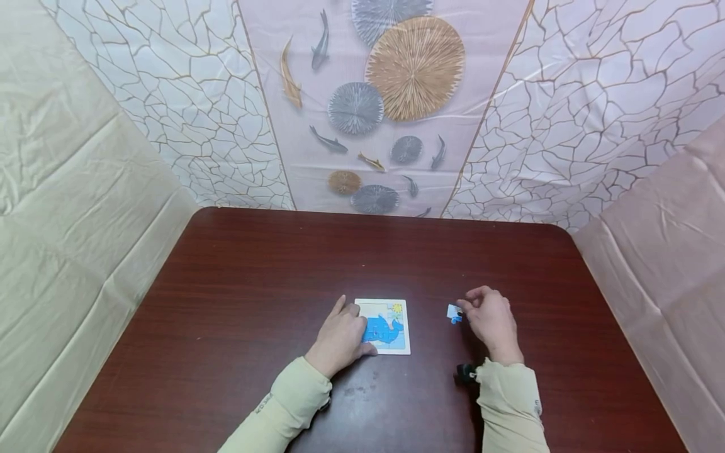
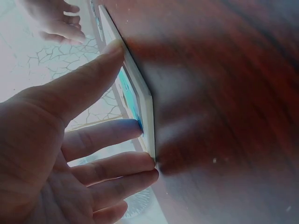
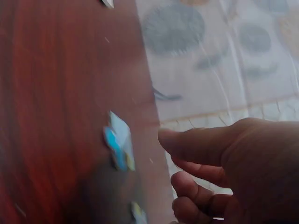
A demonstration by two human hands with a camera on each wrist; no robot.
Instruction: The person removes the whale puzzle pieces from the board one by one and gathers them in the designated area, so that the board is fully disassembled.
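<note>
A small square jigsaw puzzle (image 1: 407,340) with a white border lies on the table, showing a blue whale and a yellow sun. My left hand (image 1: 338,333) rests at its left side, thumb on the near border and relaxed fingers on the picture and border. In the left wrist view, fingertips touch the puzzle's pale edge (image 2: 146,102). Right of the puzzle, a loose blue-and-white puzzle piece (image 1: 454,313) lies on the table. Just beside it is my right hand (image 1: 491,319), fingers loosely bent, and the right wrist view shows nothing held. Another puzzle piece (image 3: 138,213) shows low in that view.
The dark red-brown table (image 1: 255,270) has rounded far corners. Behind it hangs a patterned cloth (image 1: 362,157) with fish and round shapes, and pale cloth walls (image 1: 85,220) flank both sides. A small black object (image 1: 466,373) shows at the right sleeve.
</note>
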